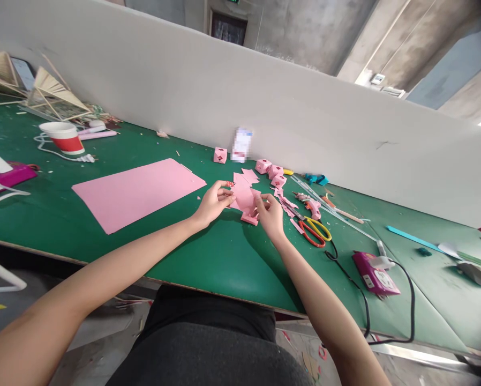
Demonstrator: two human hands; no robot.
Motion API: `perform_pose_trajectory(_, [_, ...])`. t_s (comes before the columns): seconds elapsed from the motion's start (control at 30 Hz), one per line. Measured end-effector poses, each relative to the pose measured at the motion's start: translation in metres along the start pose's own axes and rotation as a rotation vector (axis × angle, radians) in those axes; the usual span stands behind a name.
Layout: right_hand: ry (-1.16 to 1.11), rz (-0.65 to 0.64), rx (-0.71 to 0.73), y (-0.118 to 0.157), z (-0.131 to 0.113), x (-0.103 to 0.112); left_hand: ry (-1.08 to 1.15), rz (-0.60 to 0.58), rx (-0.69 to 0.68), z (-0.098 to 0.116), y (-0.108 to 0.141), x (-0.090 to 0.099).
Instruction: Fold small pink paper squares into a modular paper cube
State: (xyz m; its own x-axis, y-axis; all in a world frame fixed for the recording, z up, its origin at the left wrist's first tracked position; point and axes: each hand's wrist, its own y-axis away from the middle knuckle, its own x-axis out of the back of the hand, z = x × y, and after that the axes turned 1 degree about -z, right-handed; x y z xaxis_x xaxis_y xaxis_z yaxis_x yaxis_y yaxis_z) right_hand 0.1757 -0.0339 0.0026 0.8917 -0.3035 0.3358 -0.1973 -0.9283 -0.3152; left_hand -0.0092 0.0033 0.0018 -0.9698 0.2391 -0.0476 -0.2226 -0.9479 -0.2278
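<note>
Between my two hands is a small piece of pink paper [243,197], gripped at its left edge by my left hand [215,202] and at its right edge by my right hand [269,213]. The fingers of both hands are closed on it. Just below the paper, a small folded pink strip [249,218] shows near the table. Loose pink cut pieces [248,176] lie behind it. To the right of my right hand are pink scraps [288,206] and scissors [316,231] with red and yellow handles.
A large pink sheet [140,193] lies left on the green table [208,262]. Folded pink boxes [263,166] stand along the back, near a blurred phone [241,145]. Rightward are a glue gun [313,206] and a purple power strip [375,273]; a paper cup [64,138] stands left.
</note>
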Motion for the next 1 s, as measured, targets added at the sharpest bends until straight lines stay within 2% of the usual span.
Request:
perform_pose_trajectory(0.23, [-0.246, -0.048, -0.13, -0.004, 0.006, -0.004, -0.016, -0.069, 0.041, -0.004, 0.0, 0.0])
perform_pose_trajectory(0.6, [-0.352, -0.01, -0.305, -0.002, -0.004, -0.005, 0.06, 0.004, 0.047, 0.003, 0.0, 0.003])
perform_pose_trajectory(0.8, [-0.336, -0.072, -0.299, -0.001, -0.001, -0.007, 0.038, -0.017, 0.043, 0.002, -0.001, 0.003])
perform_pose_trajectory(0.9, [-0.176, -0.029, -0.166, 0.001, 0.003, -0.008, 0.021, -0.009, 0.019, 0.001, -0.001, 0.003])
perform_pose_trajectory(1.0, [0.15, 0.136, 0.195, 0.005, 0.003, -0.007, -0.005, 0.003, -0.006, 0.0, -0.001, 0.003])
